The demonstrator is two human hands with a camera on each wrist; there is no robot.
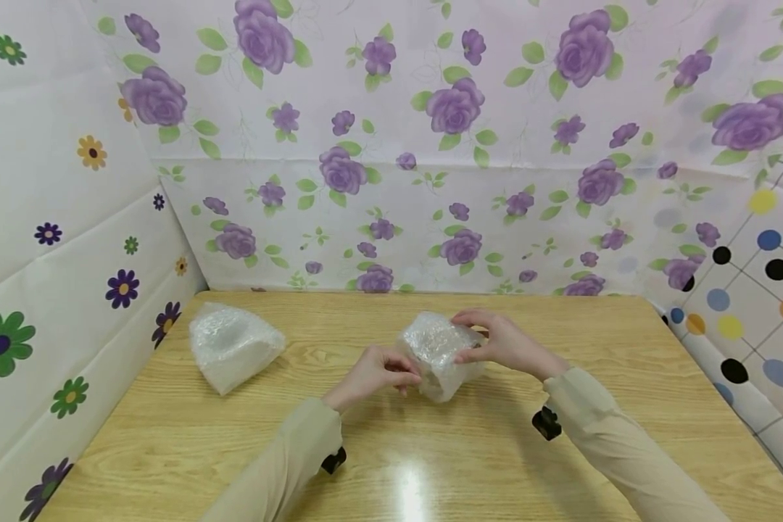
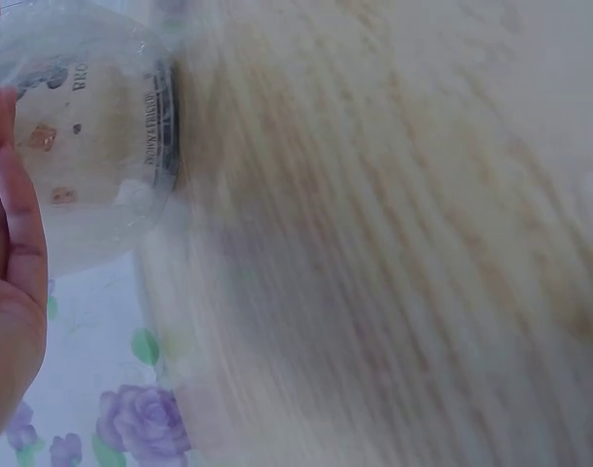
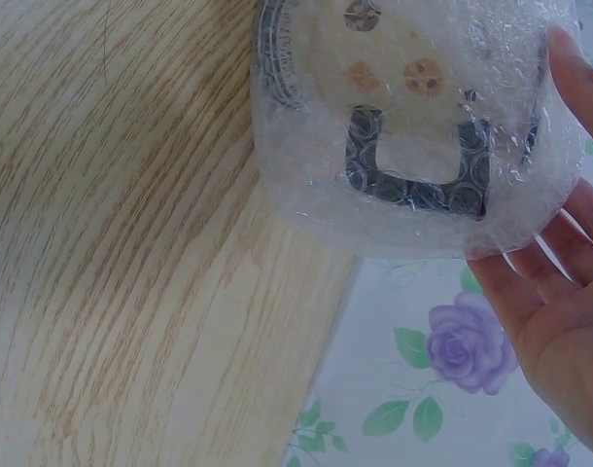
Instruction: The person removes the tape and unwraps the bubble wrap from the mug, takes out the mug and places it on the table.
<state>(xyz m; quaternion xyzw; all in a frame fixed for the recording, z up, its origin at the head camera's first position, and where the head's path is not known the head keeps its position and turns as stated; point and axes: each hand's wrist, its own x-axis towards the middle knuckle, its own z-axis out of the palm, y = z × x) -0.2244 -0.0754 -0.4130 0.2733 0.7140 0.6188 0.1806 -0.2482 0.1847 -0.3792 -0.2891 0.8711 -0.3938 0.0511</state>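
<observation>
A mug wrapped in bubble wrap (image 1: 433, 346) is held over the right-centre part of the table. Through the clear wrap, a dark squared handle (image 3: 418, 190) and a pale body with small printed figures show in the right wrist view. Dark lettering runs near its rim in the left wrist view. My right hand (image 1: 507, 346) grips the wrapped mug from the right, thumb on one side and fingers on the other. On its left side, my left hand (image 1: 377, 371) has curled fingers and thumb pinching at the wrap; the exact pinch point is hard to see.
Another bubble-wrapped bundle (image 1: 231, 341) lies at the back left of the wooden table (image 1: 339, 312); its contents are unclear. Patterned sheets (image 1: 391, 210) stand behind the table and along both sides. A small black device sits at each wrist.
</observation>
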